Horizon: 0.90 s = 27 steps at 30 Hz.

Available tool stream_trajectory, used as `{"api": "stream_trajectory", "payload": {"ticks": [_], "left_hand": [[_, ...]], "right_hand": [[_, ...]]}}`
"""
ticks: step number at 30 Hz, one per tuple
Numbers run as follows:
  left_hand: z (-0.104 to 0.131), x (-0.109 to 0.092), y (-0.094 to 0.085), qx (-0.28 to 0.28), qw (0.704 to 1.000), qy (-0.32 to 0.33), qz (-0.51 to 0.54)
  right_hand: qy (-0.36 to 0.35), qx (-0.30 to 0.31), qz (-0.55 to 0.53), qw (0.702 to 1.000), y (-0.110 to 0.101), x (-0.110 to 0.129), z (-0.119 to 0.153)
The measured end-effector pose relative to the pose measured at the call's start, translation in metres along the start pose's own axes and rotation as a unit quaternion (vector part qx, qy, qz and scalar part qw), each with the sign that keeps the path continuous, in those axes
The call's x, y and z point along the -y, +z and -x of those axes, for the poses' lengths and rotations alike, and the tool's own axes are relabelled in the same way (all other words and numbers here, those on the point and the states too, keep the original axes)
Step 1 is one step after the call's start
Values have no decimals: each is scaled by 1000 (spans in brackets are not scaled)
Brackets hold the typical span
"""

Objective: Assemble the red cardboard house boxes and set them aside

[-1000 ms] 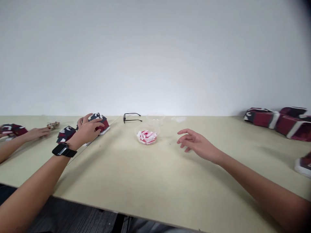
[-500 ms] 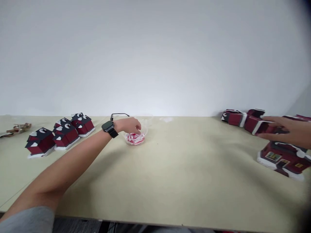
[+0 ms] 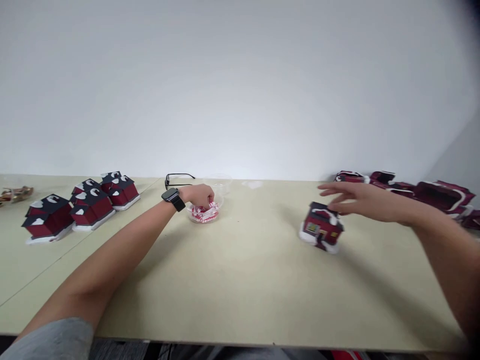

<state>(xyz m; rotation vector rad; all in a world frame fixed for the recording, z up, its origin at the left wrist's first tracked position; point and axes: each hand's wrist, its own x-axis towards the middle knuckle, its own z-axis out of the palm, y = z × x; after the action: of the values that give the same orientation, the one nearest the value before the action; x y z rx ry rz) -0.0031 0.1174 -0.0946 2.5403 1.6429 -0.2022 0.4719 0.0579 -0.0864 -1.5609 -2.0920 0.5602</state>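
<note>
My left hand (image 3: 200, 195), with a black watch on its wrist, reaches into a clear round bowl (image 3: 190, 215) of red-and-white pieces (image 3: 205, 212). Its fingers are pressed together among the pieces; whether one is gripped is too small to tell. On the right, my right hand (image 3: 350, 200) hovers at the roof of a small dark red house (image 3: 322, 227) with a dark, white-trimmed roof. The fingers of that hand are spread and hold nothing. The house stands upright on the table with its windows and door toward me.
Several similar houses (image 3: 92, 205) stand on the left. More dark red house parts (image 3: 442, 195) lie at the far right by the wall. Black glasses (image 3: 180, 175) and a clear lid (image 3: 221, 181) are behind the bowl. A clear bag of brownish pieces (image 3: 17, 194) lies far left.
The house at the right now stands nearer the table's middle, and my right hand has moved left with it. My left hand has gone slightly lower into the bowl.
</note>
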Motion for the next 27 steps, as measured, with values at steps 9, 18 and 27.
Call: {"api": "stream_trajectory", "payload": {"ticks": [9,18,27], "left_hand": [[14,-13,-20,-106,982,93,123],[2,-100,32,39,748,136,649],[-3,-121,56,-39,631,68,772]], "right_hand": [[-61,125,-8,990,59,66,-23],[-28,108,-200,973,119,64,-21],[-56,-23,-276,959,139,69,-25]]}}
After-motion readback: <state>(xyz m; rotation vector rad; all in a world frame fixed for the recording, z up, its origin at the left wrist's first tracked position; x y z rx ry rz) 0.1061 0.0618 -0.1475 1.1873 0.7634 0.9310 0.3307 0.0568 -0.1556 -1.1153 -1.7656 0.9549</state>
